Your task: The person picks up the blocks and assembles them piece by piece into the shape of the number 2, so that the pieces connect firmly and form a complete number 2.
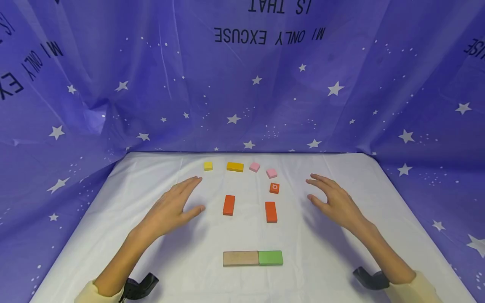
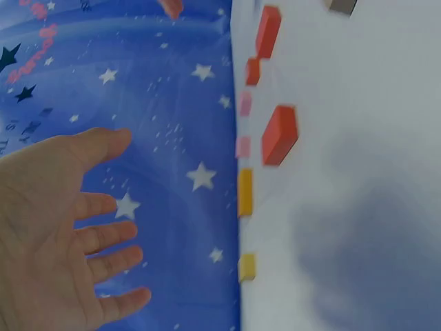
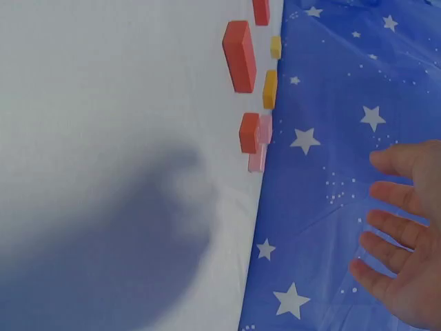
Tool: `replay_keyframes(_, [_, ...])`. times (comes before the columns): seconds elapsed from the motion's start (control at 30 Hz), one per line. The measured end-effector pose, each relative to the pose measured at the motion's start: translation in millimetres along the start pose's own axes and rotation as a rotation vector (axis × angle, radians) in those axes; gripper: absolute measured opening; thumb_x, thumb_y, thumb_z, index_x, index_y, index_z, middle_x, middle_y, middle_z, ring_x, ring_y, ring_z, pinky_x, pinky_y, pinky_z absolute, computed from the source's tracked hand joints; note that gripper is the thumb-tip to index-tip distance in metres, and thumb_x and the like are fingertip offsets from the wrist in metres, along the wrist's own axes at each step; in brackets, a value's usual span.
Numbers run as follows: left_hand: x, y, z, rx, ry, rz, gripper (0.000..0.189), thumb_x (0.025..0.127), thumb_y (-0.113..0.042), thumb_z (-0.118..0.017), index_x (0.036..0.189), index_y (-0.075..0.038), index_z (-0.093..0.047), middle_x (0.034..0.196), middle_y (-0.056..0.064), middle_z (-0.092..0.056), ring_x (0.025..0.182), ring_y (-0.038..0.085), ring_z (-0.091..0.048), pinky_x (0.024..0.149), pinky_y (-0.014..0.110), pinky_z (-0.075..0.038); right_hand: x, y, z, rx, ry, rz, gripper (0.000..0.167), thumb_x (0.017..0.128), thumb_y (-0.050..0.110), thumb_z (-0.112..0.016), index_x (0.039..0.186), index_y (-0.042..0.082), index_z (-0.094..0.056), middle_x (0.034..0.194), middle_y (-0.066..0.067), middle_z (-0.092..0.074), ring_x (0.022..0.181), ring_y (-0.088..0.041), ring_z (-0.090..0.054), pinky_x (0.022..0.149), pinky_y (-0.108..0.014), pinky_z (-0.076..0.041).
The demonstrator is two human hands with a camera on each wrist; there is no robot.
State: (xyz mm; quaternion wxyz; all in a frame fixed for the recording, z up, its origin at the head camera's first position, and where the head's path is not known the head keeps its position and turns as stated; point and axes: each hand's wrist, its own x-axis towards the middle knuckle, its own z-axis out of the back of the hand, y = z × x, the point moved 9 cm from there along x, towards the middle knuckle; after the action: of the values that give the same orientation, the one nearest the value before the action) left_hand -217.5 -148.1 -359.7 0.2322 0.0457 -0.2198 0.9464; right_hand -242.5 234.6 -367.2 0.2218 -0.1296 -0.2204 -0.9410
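Above the table's left side hovers my left hand [image 1: 170,208], holding nothing, thumb spread from the fingers. My right hand [image 1: 337,204] mirrors it on the right, also holding nothing. Between them lie two red-orange oblong blocks, a left one [image 1: 229,205] and a right one [image 1: 270,212]. A small red-orange block [image 1: 274,188] with a white mark sits behind the right one. Along the back are a yellow cube-like block [image 1: 208,166], an orange-yellow oblong block [image 1: 235,167] and two pink blocks [image 1: 254,167]. Nearer me, a tan block [image 1: 240,258] touches a green block [image 1: 270,258] end to end.
A white cloth [image 1: 250,282] covers the table. Behind and on both sides hangs a purple-blue curtain [image 1: 212,97] with stars and lettering. Each wrist wears a black camera mount, one on the left [image 1: 140,287] and one on the right [image 1: 370,278].
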Motion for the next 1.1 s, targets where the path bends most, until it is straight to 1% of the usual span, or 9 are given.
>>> replay_keyframes(0.2, [-4.2, -15.1, -27.6, -0.12, 0.06, -0.026, 0.065, 0.094, -0.035, -0.07, 0.149, -0.01, -0.044, 0.146, 0.009, -0.05, 0.135, 0.031, -0.045, 0.108, 0.053, -0.039, -6.4, 7.4, -4.1, 0.146, -0.023, -0.003, 0.037, 0.088, 0.007, -0.076, 0.124, 0.006, -0.068, 0.129, -0.01, -0.064, 0.122, -0.034, -0.056, 0.1, -0.054, -0.045])
replay_keyframes(0.4, [-8.2, -31.9, -54.5, -0.213, 0.136, -0.089, 0.053, 0.095, -0.031, -0.07, 0.139, -0.007, -0.054, 0.135, 0.003, -0.058, 0.126, 0.023, -0.054, 0.104, 0.046, -0.045, -17.1, 21.3, -18.5, 0.247, 0.019, 0.019, 0.033, 0.087, 0.008, -0.077, 0.119, 0.011, -0.07, 0.12, 0.0, -0.068, 0.114, -0.024, -0.062, 0.091, -0.046, -0.053])
replay_keyframes(0.53, [-11.1, -39.1, -66.8, -0.277, 0.167, -0.122, 0.047, 0.094, -0.026, -0.071, 0.136, -0.01, -0.056, 0.128, 0.004, -0.061, 0.116, 0.022, -0.059, 0.097, 0.045, -0.049, -23.4, 28.3, -27.0, 0.291, 0.038, 0.028, 0.033, 0.087, 0.007, -0.078, 0.118, 0.015, -0.071, 0.118, 0.005, -0.068, 0.113, -0.019, -0.062, 0.09, -0.042, -0.055])
replay_keyframes(0.6, [-13.2, -42.9, -73.0, -0.301, 0.182, -0.141, 0.045, 0.095, -0.024, -0.07, 0.135, -0.009, -0.056, 0.126, 0.005, -0.062, 0.113, 0.023, -0.06, 0.095, 0.044, -0.05, -27.0, 30.6, -32.3, 0.312, 0.053, 0.023, 0.033, 0.087, 0.006, -0.077, 0.117, 0.017, -0.071, 0.117, 0.008, -0.068, 0.112, -0.016, -0.062, 0.09, -0.041, -0.055])
replay_keyframes(0.7, [-17.6, -48.2, -83.7, -0.321, 0.211, -0.157, 0.044, 0.095, -0.025, -0.07, 0.133, -0.006, -0.057, 0.123, 0.006, -0.063, 0.112, 0.022, -0.06, 0.095, 0.042, -0.05, -33.8, 34.9, -42.9, 0.359, 0.092, 0.019, 0.032, 0.087, 0.005, -0.077, 0.116, 0.016, -0.071, 0.115, 0.008, -0.068, 0.109, -0.015, -0.063, 0.089, -0.039, -0.055])
replay_keyframes(0.77, [-21.2, -52.2, -91.5, -0.331, 0.234, -0.164, 0.043, 0.095, -0.025, -0.07, 0.131, -0.004, -0.058, 0.121, 0.006, -0.063, 0.11, 0.021, -0.06, 0.095, 0.04, -0.05, -39.0, 38.5, -51.5, 0.401, 0.126, 0.024, 0.031, 0.086, 0.004, -0.076, 0.116, 0.012, -0.071, 0.114, 0.005, -0.069, 0.107, -0.017, -0.064, 0.089, -0.037, -0.055])
replay_keyframes(0.9, [-28.1, -59.4, -105.5, -0.351, 0.276, -0.173, 0.042, 0.093, -0.026, -0.072, 0.127, -0.005, -0.06, 0.117, 0.001, -0.062, 0.108, 0.018, -0.059, 0.095, 0.036, -0.049, -51.1, 45.2, -69.6, 0.503, 0.207, 0.027, 0.03, 0.088, 0.009, -0.076, 0.117, 0.005, -0.07, 0.114, -0.003, -0.07, 0.102, -0.023, -0.066, 0.087, -0.036, -0.056])
replay_keyframes(0.97, [-31.3, -62.2, -111.6, -0.353, 0.296, -0.178, 0.043, 0.091, -0.027, -0.074, 0.126, -0.006, -0.061, 0.116, -0.002, -0.061, 0.107, 0.015, -0.058, 0.095, 0.034, -0.049, -57.8, 49.3, -78.6, 0.553, 0.254, 0.028, 0.031, 0.089, 0.014, -0.076, 0.118, 0.005, -0.069, 0.113, -0.005, -0.07, 0.1, -0.024, -0.067, 0.087, -0.036, -0.056])
replay_keyframes(1.1, [-35.6, -65.8, -121.6, -0.36, 0.329, -0.187, 0.043, 0.088, -0.026, -0.077, 0.124, -0.008, -0.062, 0.112, -0.007, -0.059, 0.104, 0.009, -0.056, 0.093, 0.03, -0.049, -70.2, 60.3, -94.6, 0.616, 0.339, 0.051, 0.036, 0.088, 0.02, -0.078, 0.12, 0.006, -0.068, 0.113, -0.003, -0.07, 0.097, -0.019, -0.066, 0.084, -0.031, -0.055])
